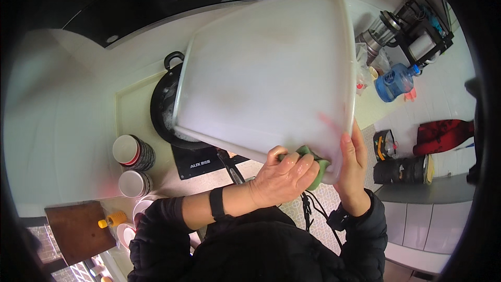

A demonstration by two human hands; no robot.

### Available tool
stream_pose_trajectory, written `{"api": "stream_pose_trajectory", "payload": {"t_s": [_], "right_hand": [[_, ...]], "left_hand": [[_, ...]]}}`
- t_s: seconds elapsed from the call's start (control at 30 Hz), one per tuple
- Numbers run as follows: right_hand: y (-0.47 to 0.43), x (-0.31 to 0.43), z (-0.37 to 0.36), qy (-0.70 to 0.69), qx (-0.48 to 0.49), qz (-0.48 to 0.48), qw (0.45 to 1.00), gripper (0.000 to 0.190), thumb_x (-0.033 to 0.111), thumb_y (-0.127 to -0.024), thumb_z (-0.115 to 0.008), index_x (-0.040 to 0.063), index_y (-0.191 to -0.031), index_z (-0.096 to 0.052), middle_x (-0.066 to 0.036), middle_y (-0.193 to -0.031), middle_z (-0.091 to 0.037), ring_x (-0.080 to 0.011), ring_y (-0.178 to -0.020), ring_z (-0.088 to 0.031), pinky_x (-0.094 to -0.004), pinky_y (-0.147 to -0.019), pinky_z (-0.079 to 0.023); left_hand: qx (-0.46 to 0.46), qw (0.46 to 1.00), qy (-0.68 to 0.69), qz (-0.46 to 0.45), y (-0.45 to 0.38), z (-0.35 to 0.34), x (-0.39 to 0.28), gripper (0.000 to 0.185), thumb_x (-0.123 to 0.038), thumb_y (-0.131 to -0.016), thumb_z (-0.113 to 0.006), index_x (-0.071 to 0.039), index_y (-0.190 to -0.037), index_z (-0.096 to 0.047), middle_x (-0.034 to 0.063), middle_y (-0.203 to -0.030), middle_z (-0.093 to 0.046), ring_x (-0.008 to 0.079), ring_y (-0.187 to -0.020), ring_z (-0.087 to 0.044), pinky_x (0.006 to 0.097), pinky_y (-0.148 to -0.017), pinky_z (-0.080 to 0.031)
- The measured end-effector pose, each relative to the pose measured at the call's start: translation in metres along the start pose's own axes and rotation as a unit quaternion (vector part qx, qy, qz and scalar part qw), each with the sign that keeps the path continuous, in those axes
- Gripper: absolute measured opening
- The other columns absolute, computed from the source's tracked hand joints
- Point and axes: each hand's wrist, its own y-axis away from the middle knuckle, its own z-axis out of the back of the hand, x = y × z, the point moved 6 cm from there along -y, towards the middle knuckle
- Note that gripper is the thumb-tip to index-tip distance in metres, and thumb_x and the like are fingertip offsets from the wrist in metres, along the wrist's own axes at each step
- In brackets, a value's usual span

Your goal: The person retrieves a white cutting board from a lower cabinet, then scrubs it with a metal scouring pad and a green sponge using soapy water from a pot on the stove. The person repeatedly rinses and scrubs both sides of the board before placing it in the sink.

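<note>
A large white plastic tray (266,74) with a raised rim is held up at a slant before me and fills the middle of the view. My left hand (289,172) grips a green cleaning cloth or sponge (321,172) and presses it against the tray's lower right corner. The fingers look wet. At the right edge, my right hand (352,160) clasps the rim, thumb on the near face and fingers behind. Partly hidden behind the tray is a black wok (162,105) with soapy water in it, standing on a black induction cooktop (195,162).
Stacked bowls (127,149) stand left of the cooktop. Further left are a brown wooden board (80,231) and a yellow-capped bottle (113,219). To the right sit a blue water jug (395,82), a glass blender (381,33) and a black rack (426,35). A range hood (156,11) hangs above.
</note>
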Motion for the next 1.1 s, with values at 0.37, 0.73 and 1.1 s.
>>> {"api": "stream_pose_trajectory", "payload": {"t_s": [0.37, 0.73, 1.1], "right_hand": [[0.004, -0.005, 0.003, -0.036, 0.003, -0.057, 0.998, 0.05, 0.021, -0.099, -0.039, 0.0, -0.141, -0.023, -0.02, -0.132, -0.045, -0.0242, -0.114, -0.052, -0.0392, -0.087, -0.052], [0.018, -0.019, -0.006, -0.115, 0.051, -0.273, 0.954, 0.068, 0.005, -0.072, -0.058, -0.003, -0.136, -0.034, -0.021, -0.129, -0.047, -0.0349, -0.116, -0.049, -0.0466, -0.093, -0.046], [0.029, -0.002, 0.018, -0.234, 0.006, -0.213, 0.949, 0.065, 0.003, -0.056, -0.045, -0.006, -0.121, -0.048, -0.018, -0.107, -0.058, -0.0271, -0.086, -0.06, -0.0368, -0.081, -0.051]], "left_hand": [[0.099, 0.98, -0.117, 0.126, 0.138, -0.026, 0.15, 0.026, -0.015, -0.076, -0.057, -0.009, -0.101, -0.054, 0.0062, -0.106, -0.051, 0.0244, -0.095, -0.048, 0.0425, -0.091, -0.032], [0.165, 0.971, -0.113, 0.131, 0.126, -0.016, 0.13, 0.034, -0.02, -0.078, -0.055, -0.002, -0.107, -0.053, 0.0119, -0.107, -0.051, 0.0278, -0.092, -0.047, 0.0413, -0.08, -0.037], [0.17, 0.981, -0.06, 0.076, 0.07, 0.008, 0.082, 0.03, -0.016, -0.078, -0.049, -0.013, -0.106, -0.057, 0.0034, -0.098, -0.053, 0.0201, -0.088, -0.051, 0.0404, -0.078, -0.036]]}}
